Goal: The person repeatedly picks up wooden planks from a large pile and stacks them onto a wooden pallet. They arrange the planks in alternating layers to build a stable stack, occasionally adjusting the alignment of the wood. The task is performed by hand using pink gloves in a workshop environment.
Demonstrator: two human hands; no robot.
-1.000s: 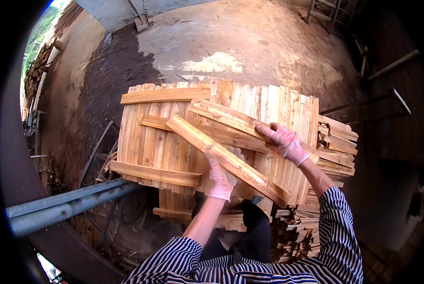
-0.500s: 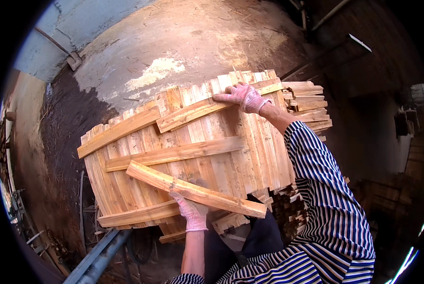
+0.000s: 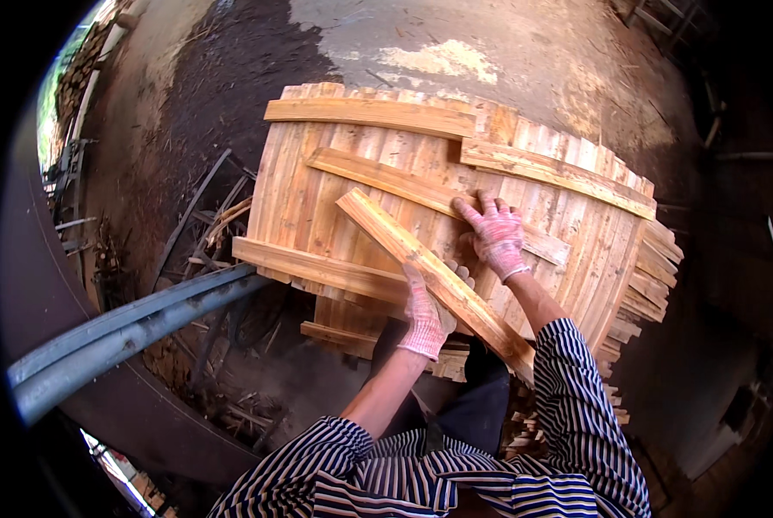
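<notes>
My left hand (image 3: 424, 321), in a pinkish knitted glove, is closed around a wooden strip (image 3: 443, 281). That strip slants from the middle of a wide layer of boards (image 3: 287, 194) down toward my body. Farther off, my right hand (image 3: 497, 235), gloved alike, rests with fingers spread on another wooden strip (image 3: 382, 180) lying across the boards. Two more strips lie along the far side, an upper-left one (image 3: 369, 115) and an upper-right one (image 3: 568, 177). A near strip (image 3: 317, 268) runs along the front edge, its right end behind my left hand.
A blue-grey metal beam (image 3: 136, 328) comes in from the left toward the boards' near corner. Stacked wood pieces (image 3: 654, 272) jut out at the right. Scrap wood (image 3: 222, 229) lies left of the boards. Beyond is a floor with a pale sawdust patch (image 3: 443, 60).
My right hand has moved off the far-right strip onto the middle one. My left hand still holds its strip. The whole view has turned, so the boards sit farther right.
</notes>
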